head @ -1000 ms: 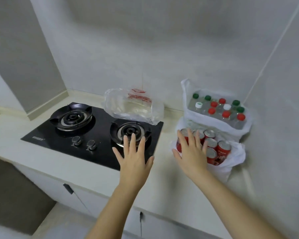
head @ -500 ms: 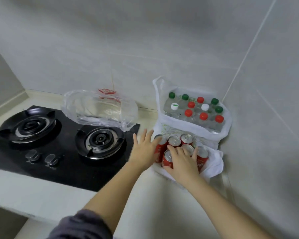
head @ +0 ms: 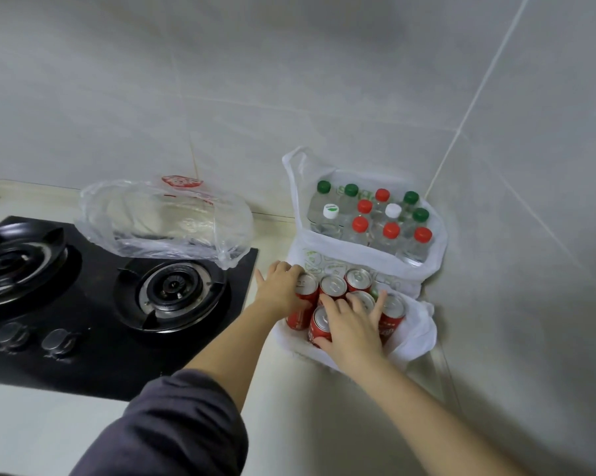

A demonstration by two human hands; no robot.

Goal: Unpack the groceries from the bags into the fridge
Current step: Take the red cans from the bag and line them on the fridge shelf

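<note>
Several red soda cans (head: 332, 286) stand in a low white plastic bag (head: 416, 334) on the counter near the corner. My left hand (head: 279, 292) grips the leftmost can (head: 301, 316) from its left side. My right hand (head: 353, 326) lies over the front of the cluster, thumb against the side of the front can (head: 317, 329), fingers curled over the tops behind it. Behind the cans, a second white bag (head: 327, 247) holds several clear bottles (head: 358, 226) with green, red and white caps. The fridge is out of view.
A black two-burner gas stove (head: 83, 321) takes up the counter to the left. A clear, empty-looking plastic bag (head: 166, 218) lies across its back edge. Tiled walls close in behind and to the right of the bags. Pale counter (head: 283, 407) runs toward me.
Both hands moved forward from above the counter onto the cans. The left hand went from flat beside the bag to gripping the leftmost can. The view has closed in on the bags.
</note>
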